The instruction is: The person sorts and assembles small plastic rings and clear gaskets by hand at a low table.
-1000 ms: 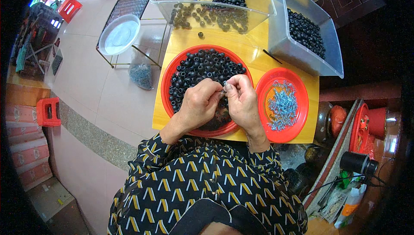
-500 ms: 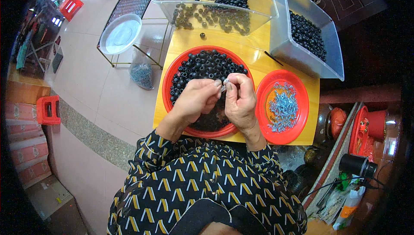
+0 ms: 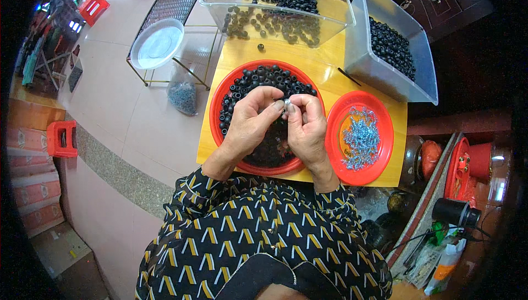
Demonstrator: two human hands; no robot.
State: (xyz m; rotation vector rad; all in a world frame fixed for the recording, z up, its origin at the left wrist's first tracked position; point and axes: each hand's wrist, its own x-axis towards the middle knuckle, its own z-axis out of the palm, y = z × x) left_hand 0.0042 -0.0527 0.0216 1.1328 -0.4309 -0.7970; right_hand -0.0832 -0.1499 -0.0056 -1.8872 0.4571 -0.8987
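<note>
Above a red round basin (image 3: 215, 114) of black beads (image 3: 269, 77), my two hands meet fingertip to fingertip. My right hand (image 3: 308, 129) pinches a small clear, shiny piece (image 3: 286, 106) between thumb and forefinger. From the other side, my left hand (image 3: 248, 121) has its thumb at the same piece, with the forefinger curled above and a little apart; its other fingers are mostly hidden. The piece is too small to make out fully. To the right, a red plate (image 3: 333, 160) bears a heap of small clear bluish pieces (image 3: 362, 138).
Behind the basin stands a clear plastic bin (image 3: 335, 17) with black beads. Another translucent bin (image 3: 379, 83) of beads is at the right. A loose bead (image 3: 260, 47) and a thin dark stick (image 3: 349, 76) lie on the yellow tabletop (image 3: 324, 61). A white basin (image 3: 159, 44) rests left on a rack.
My left forefinger has lifted away from the thumb, and the left hand has opened slightly. My right hand keeps its pinch in nearly the same spot.
</note>
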